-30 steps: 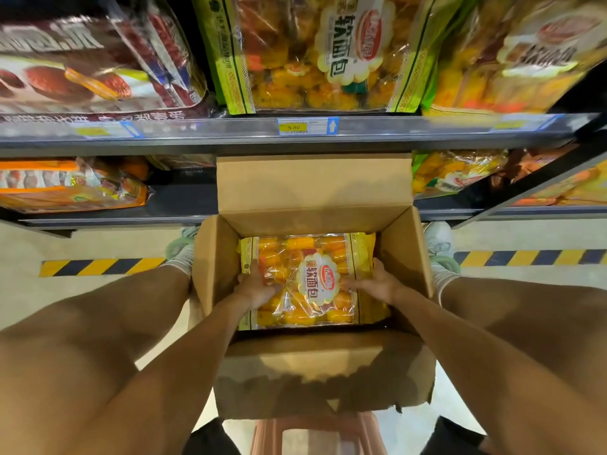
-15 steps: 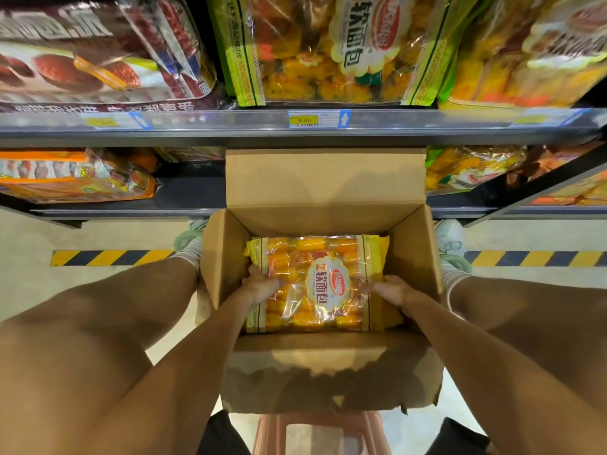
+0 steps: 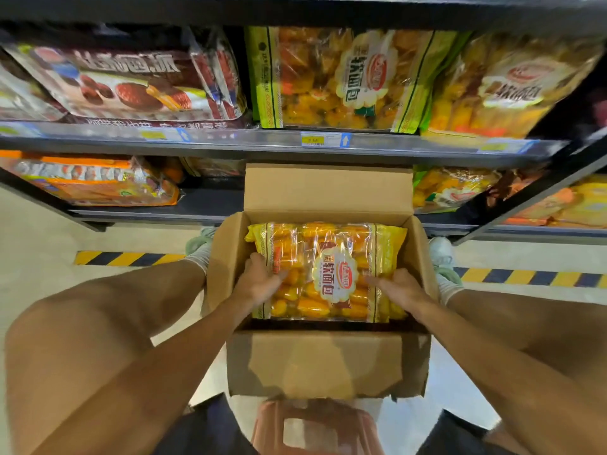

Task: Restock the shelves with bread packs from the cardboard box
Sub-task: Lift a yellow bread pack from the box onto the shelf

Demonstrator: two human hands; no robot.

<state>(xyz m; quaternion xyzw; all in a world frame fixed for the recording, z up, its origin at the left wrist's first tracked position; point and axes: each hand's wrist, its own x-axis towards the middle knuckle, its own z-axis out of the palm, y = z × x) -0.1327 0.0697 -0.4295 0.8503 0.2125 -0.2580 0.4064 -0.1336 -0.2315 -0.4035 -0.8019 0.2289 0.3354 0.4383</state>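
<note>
A reddish stool sits nearest, between the person's knees, with the open cardboard box just beyond it on the floor. A yellow bread pack lies in the mouth of the box, label up. The left hand has its grip closed on the pack's left edge, and the right hand grips the right edge, fingers curled over the wrapper. Past the box runs a yellow-and-black floor stripe, then the shelves stocked with more bread packs.
</note>
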